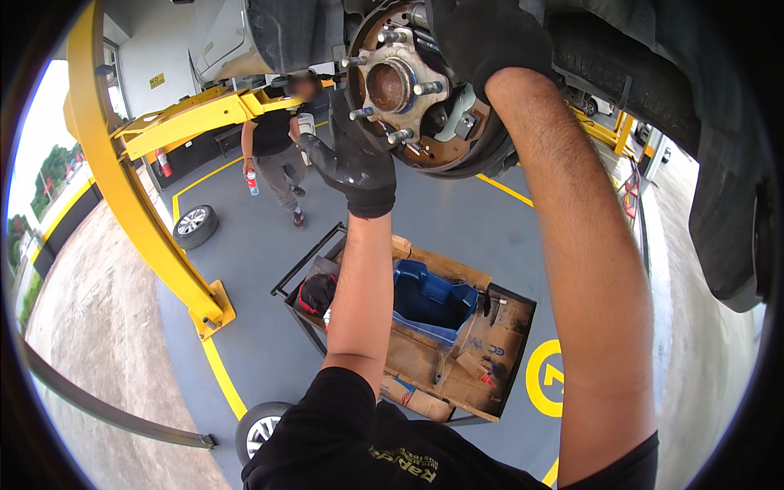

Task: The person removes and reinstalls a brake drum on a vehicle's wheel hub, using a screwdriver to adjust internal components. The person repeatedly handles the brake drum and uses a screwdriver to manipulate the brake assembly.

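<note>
Overhead, a wheel hub (392, 85) with several studs and a rusty centre sits in an opened drum brake, its brake shoes (474, 118) and springs showing around it. My left hand (353, 167), in a black glove with pale smudges, is against the brake's lower left edge. Its thumb stands apart and its fingers stretch upward. At the brake's upper right is my right hand (494, 37), gloved in black too, close to the springs. Its fingertips are turned away, and what they touch is hidden.
Below me stands a cart (523, 359) lined with cardboard, carrying a blue bin (437, 298) and loose tools. A yellow lift post (135, 196) rises at the left. Wheels (196, 226) lie on the grey floor. Another person (273, 151) walks nearby with a bottle.
</note>
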Tool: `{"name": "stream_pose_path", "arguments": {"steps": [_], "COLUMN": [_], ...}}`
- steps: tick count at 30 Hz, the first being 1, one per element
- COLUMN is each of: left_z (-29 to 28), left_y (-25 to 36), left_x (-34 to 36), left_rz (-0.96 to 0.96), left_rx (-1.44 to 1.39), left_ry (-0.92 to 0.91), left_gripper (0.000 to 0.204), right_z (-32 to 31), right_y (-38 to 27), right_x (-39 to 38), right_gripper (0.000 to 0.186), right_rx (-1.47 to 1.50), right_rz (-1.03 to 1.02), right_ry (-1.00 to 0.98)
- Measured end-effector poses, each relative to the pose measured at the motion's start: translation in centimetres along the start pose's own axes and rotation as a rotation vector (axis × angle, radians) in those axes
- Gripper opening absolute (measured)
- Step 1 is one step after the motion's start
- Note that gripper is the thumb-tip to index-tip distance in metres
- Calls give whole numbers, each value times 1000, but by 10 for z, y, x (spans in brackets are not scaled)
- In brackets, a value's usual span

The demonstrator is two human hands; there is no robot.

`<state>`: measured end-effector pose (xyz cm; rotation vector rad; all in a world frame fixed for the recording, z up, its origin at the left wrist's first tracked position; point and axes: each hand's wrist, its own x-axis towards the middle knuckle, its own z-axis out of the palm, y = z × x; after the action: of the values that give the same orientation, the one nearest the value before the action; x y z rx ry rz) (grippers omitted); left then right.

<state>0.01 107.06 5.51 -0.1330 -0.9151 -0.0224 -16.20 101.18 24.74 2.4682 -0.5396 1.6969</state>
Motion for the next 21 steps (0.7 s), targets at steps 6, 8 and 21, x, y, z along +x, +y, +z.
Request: {"name": "stream_pose_path", "arguments": {"steps": [6,8,21], "left_z": [3,-6,27], "left_y": [-7,-6,-9], "left_x": [10,13,-5], "left_rz": [-73,-135,-29], "left_rx": [-48,-110,3], "left_ry": [14,-17,148], "left_gripper": [91,95,80], "right_z": [5,14,12], "right_y": [12,15,11], "right_x": [11,13,7], "right_gripper": [64,64,61], "right_rx": [3,-55,-30], "right_rz": [50,47,58], "right_ry": [-18,86,82]}}
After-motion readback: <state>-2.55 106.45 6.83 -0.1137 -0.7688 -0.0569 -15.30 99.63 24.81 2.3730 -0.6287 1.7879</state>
